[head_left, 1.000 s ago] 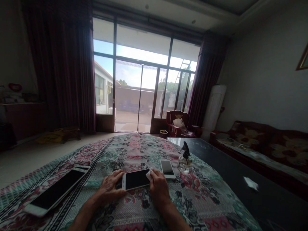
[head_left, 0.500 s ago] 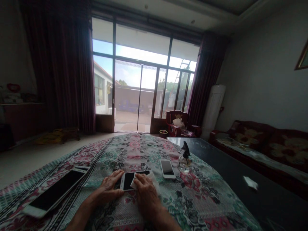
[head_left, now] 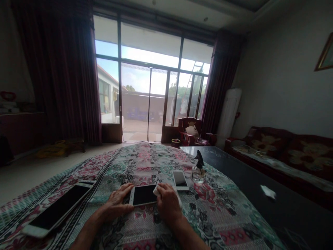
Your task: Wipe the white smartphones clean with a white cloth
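A white-framed smartphone (head_left: pixel 144 195) with a dark screen lies sideways on the flowered tablecloth (head_left: pixel 145 225). My left hand (head_left: pixel 117 200) grips its left end, thumb at the near edge and fingers at the far one. Bunched under the fingers of my right hand (head_left: pixel 168 204) is a white tissue (head_left: pixel 155 190), pressed at the phone's right end; most of it is hidden by the hand. Just beyond that hand lies a smaller white phone (head_left: pixel 180 180). Beside it stands a clear spray bottle (head_left: pixel 198 173) with a black trigger head.
To the left lies a large white-edged phone or tablet (head_left: pixel 58 210), with another device partly under its far end. A crumpled white tissue (head_left: pixel 268 192) rests on the dark tabletop (head_left: pixel 241 187) at right. Farther back are a wooden armchair (head_left: pixel 188 130) and a sofa (head_left: pixel 281 142).
My right hand has slid rightward with the tissue, from the middle of the phone's screen to its right end, baring more screen. My left hand keeps its hold. The view has shifted slightly.
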`<state>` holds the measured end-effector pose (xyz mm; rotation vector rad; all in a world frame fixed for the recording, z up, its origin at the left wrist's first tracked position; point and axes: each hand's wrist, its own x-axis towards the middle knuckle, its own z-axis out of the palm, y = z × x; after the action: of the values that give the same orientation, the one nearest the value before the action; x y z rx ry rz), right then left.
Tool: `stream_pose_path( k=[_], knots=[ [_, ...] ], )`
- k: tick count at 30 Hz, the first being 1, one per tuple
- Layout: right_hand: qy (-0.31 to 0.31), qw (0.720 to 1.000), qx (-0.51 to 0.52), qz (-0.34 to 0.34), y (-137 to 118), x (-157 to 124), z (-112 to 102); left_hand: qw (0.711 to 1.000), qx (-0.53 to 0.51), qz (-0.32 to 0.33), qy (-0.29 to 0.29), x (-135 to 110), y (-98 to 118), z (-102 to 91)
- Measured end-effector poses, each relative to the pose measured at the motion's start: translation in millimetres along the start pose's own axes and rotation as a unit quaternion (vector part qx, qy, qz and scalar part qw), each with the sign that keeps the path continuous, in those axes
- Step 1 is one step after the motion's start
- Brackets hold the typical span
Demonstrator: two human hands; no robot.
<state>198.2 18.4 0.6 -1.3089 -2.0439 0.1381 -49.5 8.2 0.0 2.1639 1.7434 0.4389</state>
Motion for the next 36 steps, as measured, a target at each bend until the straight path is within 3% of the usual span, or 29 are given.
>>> stream_pose_path(
  k=[7,11,19,30,36],
  knots=[
    [0.037,0.998,-0.036,0.038,15.4,4.5,1.0,1.000,-0.011,-0.007,0.002,-1.0,1.4,-2.1],
    [0.031,0.999,0.015,-0.018,-3.2,-0.1,4.5,1.000,-0.009,0.002,0.018,2.3,-5.2,4.5],
    [-0.075,0.985,0.042,-0.148,-35.9,-10.5,1.8,1.000,-0.005,0.002,0.006,1.2,-6.3,5.7],
    [-0.030,0.999,-0.038,0.012,-0.1,1.2,4.5,1.000,-0.007,0.001,-0.004,-1.0,-1.2,-0.1],
    [0.034,0.998,-0.052,0.022,4.1,2.4,3.3,1.000,-0.005,0.002,0.014,0.1,-0.4,0.8]
  ],
)
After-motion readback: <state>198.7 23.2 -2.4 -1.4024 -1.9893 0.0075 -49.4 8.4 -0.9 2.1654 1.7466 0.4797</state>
